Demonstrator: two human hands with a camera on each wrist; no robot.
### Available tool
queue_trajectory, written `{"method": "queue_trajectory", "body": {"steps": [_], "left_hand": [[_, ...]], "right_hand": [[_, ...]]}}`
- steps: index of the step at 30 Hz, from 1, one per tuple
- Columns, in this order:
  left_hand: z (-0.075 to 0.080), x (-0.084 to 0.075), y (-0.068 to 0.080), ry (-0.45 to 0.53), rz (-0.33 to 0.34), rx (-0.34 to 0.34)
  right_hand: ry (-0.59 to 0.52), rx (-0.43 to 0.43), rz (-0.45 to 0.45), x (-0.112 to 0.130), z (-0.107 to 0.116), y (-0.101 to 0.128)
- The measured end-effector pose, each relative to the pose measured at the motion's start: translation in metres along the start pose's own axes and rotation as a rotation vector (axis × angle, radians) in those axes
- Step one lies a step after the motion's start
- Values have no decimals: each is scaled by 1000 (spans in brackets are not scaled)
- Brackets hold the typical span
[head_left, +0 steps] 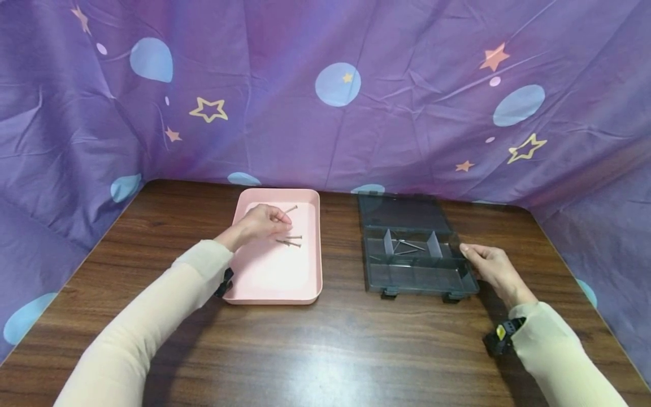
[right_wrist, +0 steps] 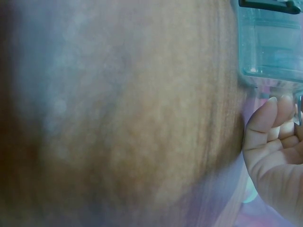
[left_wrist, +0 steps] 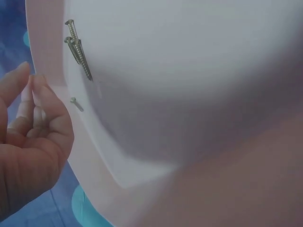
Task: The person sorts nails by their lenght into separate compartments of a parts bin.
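My left hand (head_left: 261, 221) hovers over the pink tray (head_left: 315, 271), its thumb and fingers bent, with nothing showing between the fingertips. Close to it in the tray lie several brass-coloured screws (head_left: 294, 237); the left wrist view shows a cluster of screws (left_wrist: 78, 52) and a single screw (left_wrist: 75, 104) nearer the hand. At the right side of the dark translucent compartment box (head_left: 417, 277), my right hand (head_left: 493, 268) pinches its edge between thumb and fingers. Silver nail-like pieces (head_left: 408, 247) lie in the box's middle back compartment.
The box's lid (head_left: 404, 212) lies folded back behind it, and two latches (head_left: 389, 294) face the front. Wooden table (head_left: 325, 350) surrounds both containers. A purple patterned cloth (head_left: 285, 130) hangs behind.
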State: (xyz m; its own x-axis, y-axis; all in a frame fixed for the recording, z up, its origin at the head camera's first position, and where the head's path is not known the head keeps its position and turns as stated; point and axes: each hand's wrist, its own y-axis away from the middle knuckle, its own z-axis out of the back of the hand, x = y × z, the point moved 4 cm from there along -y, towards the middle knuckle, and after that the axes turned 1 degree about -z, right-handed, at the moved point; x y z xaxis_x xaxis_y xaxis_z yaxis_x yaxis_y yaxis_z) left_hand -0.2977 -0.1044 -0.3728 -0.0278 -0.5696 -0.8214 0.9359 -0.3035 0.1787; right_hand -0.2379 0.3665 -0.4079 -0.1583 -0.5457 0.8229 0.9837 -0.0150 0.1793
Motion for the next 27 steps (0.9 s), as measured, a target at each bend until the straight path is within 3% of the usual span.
{"method": "queue_trajectory", "body": {"steps": [10,27], "left_hand": [[3,-1,4,-21,17,19],[9,-3,8,-126,31,18]], "right_hand": [[-24,-8,13,-1,0,-1],[30,-10,15,-1,1,0]]}}
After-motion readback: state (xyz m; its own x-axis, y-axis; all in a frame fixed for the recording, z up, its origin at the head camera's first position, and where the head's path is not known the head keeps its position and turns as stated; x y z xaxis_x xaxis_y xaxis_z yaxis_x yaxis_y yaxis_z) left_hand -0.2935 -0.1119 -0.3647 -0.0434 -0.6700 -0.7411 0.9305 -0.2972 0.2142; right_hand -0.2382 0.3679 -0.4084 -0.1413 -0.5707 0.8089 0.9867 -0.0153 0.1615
